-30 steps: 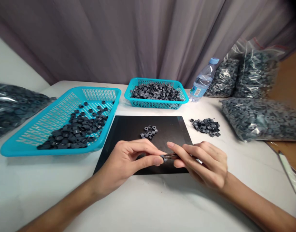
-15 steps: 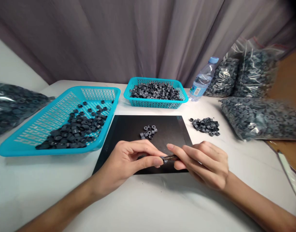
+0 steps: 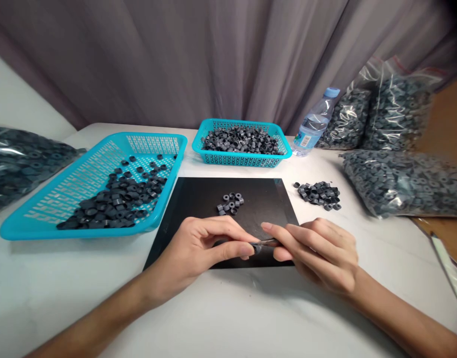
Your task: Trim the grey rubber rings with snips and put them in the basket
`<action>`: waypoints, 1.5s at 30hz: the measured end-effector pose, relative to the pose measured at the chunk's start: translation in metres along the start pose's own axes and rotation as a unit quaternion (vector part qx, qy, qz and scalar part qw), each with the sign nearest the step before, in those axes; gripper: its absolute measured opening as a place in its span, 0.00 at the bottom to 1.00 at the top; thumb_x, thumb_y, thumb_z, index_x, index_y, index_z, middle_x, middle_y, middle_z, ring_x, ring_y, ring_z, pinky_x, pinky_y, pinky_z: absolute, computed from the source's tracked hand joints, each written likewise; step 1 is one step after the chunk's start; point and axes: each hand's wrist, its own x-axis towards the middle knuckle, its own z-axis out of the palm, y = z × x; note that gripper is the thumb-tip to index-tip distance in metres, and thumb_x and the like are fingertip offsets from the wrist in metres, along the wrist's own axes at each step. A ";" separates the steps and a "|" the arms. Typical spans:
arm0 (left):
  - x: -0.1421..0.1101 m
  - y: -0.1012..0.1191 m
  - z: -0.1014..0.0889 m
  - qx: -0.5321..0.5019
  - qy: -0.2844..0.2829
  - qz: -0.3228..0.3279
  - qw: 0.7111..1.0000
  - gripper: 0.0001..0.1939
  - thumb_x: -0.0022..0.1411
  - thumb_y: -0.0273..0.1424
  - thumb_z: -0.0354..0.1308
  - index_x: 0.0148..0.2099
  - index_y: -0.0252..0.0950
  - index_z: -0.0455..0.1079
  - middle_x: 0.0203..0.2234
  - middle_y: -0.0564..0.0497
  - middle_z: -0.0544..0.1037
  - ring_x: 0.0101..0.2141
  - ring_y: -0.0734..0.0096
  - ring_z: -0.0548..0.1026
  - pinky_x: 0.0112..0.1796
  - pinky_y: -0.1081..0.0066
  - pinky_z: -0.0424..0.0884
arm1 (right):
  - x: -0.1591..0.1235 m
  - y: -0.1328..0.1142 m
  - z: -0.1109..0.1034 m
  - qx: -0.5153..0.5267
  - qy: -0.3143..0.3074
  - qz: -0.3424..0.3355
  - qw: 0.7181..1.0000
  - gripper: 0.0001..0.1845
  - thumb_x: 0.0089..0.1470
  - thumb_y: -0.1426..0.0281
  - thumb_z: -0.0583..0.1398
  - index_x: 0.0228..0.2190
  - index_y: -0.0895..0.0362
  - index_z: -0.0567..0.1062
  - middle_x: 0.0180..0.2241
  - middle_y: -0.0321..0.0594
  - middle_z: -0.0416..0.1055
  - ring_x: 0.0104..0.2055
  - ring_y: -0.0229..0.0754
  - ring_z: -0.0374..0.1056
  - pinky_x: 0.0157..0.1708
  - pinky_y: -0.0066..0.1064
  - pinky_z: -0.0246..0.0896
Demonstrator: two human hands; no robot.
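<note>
A white table [image 3: 228,318] with faint grey marbling fills the lower part of the view, and a grey-purple curtain [image 3: 176,59] hangs in folds behind it, with a strip of pale wall [image 3: 19,89] at the left. A black mat [image 3: 191,199] lies flat on the table, a small cluster of dark grey rings [image 3: 231,204] on it. Above the mat's near edge, the left hand [image 3: 209,243] pinches one small dark ring [image 3: 257,248] between thumb and forefinger; the right hand [image 3: 318,248] grips a thin metal tool [image 3: 267,242] whose tip meets that ring. A blue basket [image 3: 38,221], partly filled with rings, sits left of the mat, and a smaller blue basket [image 3: 243,160], well filled, stands beyond it. A loose pile [image 3: 319,194] lies right of the mat, and a water bottle [image 3: 312,124] stands near two upright bags [image 3: 394,114] of similar pieces. The fingers cover most of the pinched ring and the tool's handle, so what kind of tool it is cannot be told. The left bag [image 3: 23,164] and the lying bag [image 3: 407,184] are cut off by the frame edges, their contents blurred. At the far right, a pale strip [image 3: 448,273] is hard to make out, and the upper corner falls into black.
</note>
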 end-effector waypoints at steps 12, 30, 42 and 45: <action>0.001 -0.001 -0.002 0.003 0.039 0.015 0.999 0.05 0.58 0.30 0.71 0.39 0.42 0.85 0.29 0.51 0.82 0.30 0.73 0.75 0.33 0.76 0.72 | 0.000 0.000 0.005 0.014 0.004 0.017 1.000 0.18 0.70 0.70 0.56 0.56 0.65 0.76 0.29 0.43 0.79 0.25 0.38 0.64 0.26 0.32 0.60; 0.002 -0.004 0.000 -0.002 0.028 0.000 1.000 0.06 0.59 0.30 0.70 0.40 0.43 0.85 0.31 0.52 0.82 0.32 0.73 0.76 0.35 0.76 0.73 | 0.002 0.004 0.004 -0.029 -0.009 -0.015 0.999 0.13 0.68 0.69 0.60 0.48 0.64 0.79 0.30 0.40 0.79 0.24 0.36 0.62 0.25 0.32 0.56; 0.004 -0.004 -0.006 0.019 0.048 0.003 0.999 0.06 0.59 0.31 0.70 0.40 0.41 0.85 0.33 0.50 0.84 0.35 0.70 0.79 0.39 0.75 0.75 | -0.009 0.006 0.013 0.004 0.041 0.085 0.995 0.24 0.67 0.74 0.59 0.63 0.60 0.69 0.32 0.43 0.77 0.27 0.39 0.64 0.29 0.32 0.59; 0.003 -0.006 -0.006 0.044 0.052 0.021 0.997 0.06 0.59 0.31 0.70 0.40 0.41 0.85 0.33 0.50 0.84 0.35 0.68 0.80 0.40 0.73 0.76 | -0.012 0.008 0.018 0.012 0.016 0.103 0.994 0.28 0.68 0.74 0.58 0.66 0.57 0.64 0.33 0.42 0.77 0.29 0.39 0.65 0.32 0.31 0.60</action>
